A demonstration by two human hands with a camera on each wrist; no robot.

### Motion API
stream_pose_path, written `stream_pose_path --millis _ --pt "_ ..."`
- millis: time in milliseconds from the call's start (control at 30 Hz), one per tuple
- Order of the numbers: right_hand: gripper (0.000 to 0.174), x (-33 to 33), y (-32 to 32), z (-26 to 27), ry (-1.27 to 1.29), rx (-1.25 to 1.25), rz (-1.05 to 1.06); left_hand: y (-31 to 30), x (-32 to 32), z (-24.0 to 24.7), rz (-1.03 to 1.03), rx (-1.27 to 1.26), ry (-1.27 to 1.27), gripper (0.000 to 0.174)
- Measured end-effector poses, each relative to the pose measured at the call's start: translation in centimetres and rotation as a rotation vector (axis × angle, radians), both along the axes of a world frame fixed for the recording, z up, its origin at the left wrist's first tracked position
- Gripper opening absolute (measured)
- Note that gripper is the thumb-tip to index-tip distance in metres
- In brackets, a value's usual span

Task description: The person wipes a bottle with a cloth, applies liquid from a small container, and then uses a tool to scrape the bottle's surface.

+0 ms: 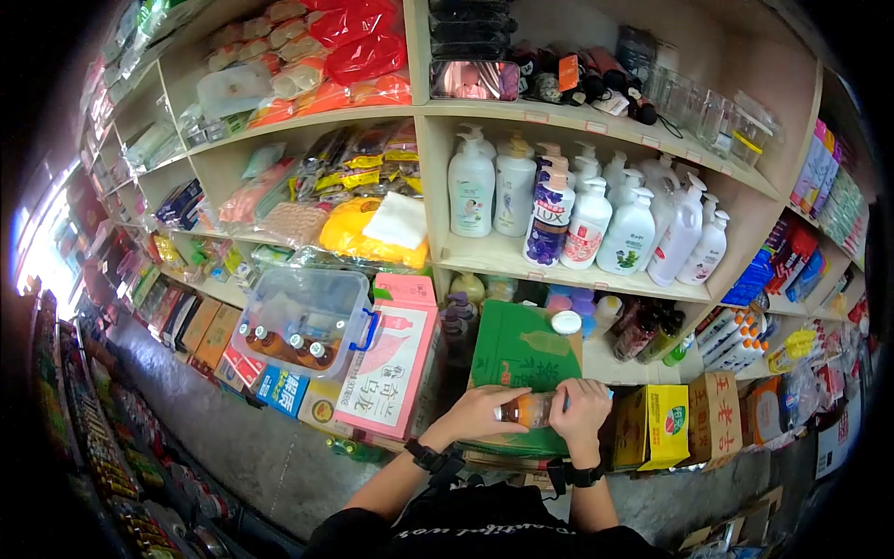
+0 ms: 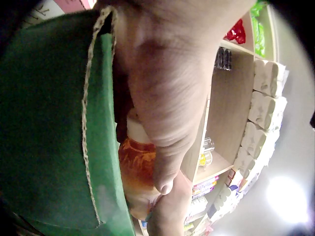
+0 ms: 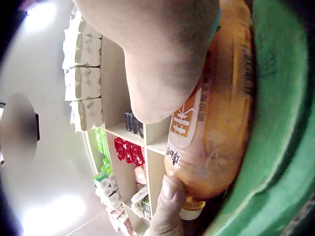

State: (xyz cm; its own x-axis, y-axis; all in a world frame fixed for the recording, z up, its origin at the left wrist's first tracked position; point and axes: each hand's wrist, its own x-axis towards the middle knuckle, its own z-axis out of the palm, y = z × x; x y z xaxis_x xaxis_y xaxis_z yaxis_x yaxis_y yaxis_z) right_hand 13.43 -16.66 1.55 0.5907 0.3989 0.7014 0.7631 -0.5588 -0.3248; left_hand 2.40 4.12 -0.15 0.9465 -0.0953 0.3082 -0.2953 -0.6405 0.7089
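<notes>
A plastic drink bottle (image 1: 533,410) with orange-amber contents lies on its side over the green cardboard box (image 1: 521,347), its white cap toward the left. My left hand (image 1: 481,413) holds it around the cap end, the thumb (image 2: 165,162) along its side in the left wrist view. Farther along, my right hand (image 1: 583,410) grips the other end, covering much of the label. In the right wrist view the bottle (image 3: 221,128) shows an orange label with white characters. A bit of light blue shows at the right hand's outer edge. A round white lid (image 1: 565,322) sits on the box's far corner.
Left of the green box stand a pink-and-white carton (image 1: 389,359) and a clear plastic bin (image 1: 307,307) with brown bottles inside. Yellow (image 1: 666,424) and brown (image 1: 715,419) cartons stand to the right. Ahead, shelves carry pump bottles (image 1: 629,233) and packaged goods.
</notes>
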Motion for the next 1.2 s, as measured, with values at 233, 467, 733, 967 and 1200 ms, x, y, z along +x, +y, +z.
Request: stream_pose_path --millis 233,467,733,967,1200 --pt "0.007 -0.05 -0.02 0.12 -0.006 0.000 0.005 -0.10 -0.18 0.43 0.006 0.017 0.016 0.079" --pt "0.007 -0.33 -0.06 0.27 0.014 -0.004 -0.005 -0.15 -0.22 0.63 0.009 0.026 0.037 0.080" --pt "0.009 -0.35 -0.02 0.25 0.007 -0.001 -0.013 0.01 -0.18 0.62 0.002 0.049 0.047 0.081" --pt "0.007 -0.29 -0.13 0.16 0.011 0.008 0.014 0.00 -0.16 0.41 0.001 0.022 0.022 0.081" --pt "0.007 -0.45 -0.16 0.23 0.024 0.006 0.004 -0.07 -0.23 0.62 -0.002 -0.005 0.023 0.080"
